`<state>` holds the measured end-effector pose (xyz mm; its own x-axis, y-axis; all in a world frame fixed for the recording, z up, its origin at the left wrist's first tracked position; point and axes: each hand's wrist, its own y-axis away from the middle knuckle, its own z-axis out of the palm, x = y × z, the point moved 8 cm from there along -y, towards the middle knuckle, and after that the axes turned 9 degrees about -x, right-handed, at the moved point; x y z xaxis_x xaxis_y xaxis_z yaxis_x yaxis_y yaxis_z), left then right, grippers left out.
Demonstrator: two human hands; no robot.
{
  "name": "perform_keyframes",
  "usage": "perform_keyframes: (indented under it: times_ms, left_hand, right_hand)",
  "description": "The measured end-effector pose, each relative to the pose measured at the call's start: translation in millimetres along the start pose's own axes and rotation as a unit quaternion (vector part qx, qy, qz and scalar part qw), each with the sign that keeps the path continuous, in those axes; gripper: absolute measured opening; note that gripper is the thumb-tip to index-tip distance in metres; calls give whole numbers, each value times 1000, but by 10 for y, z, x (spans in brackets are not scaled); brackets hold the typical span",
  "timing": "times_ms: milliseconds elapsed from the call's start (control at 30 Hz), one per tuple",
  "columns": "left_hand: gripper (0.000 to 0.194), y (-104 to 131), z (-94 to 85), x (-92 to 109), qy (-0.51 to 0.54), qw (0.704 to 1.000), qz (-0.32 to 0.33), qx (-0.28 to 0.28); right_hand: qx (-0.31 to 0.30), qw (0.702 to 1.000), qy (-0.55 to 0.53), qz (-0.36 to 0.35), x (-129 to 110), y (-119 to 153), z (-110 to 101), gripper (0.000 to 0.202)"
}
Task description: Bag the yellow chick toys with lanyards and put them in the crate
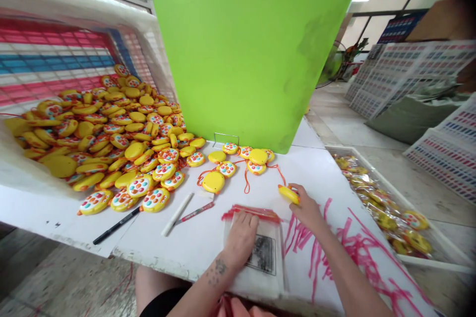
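Observation:
My right hand (307, 208) is closed around the edge of a yellow toy (289, 194), holding it on its side just over the table; an orange cord trails from its far end. With bent fingers pressed together, my left hand (241, 237) grips the top of a clear plastic bag (273, 277) by its red-pink strip (260, 213). The bag lies flat with a dark printed square, and may be one of a stack. Beyond my hands, several matching toys (256, 167) lie with orange cords, some showing coloured dots, one a plain yellow back (213, 182).
A large heap of toys (130, 151) fills the left side. A green board (245, 64) stands at the back. A black marker (117, 225), white pen (177, 214) and red pen (195, 212) lie left. Pink strips (353, 252) spread right, beside a crate (439, 257) of bagged toys.

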<state>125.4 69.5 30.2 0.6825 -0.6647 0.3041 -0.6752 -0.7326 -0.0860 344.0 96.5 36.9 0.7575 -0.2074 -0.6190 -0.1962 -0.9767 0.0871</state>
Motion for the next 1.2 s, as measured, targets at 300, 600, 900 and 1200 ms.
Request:
perform_keyframes:
  times_ms: [300,600,900,1200]
  left_hand:
    - [47,-4,-48,-113,122,992,-5,43]
    - [13,45,-113,10,46,994,49,81]
    - [12,66,-277,-99,144,978,18,151]
    - [5,35,-189,-246,251,961,-23,112]
  right_hand:
    - [-192,862,-454,-123,-435,266,160,52]
    - [-151,929,-329,-83,-483,111,579,58]
    - [-104,974,-104,-173,-746,214,643,40]
    - [-126,985,-88,-71,-417,374,475,36]
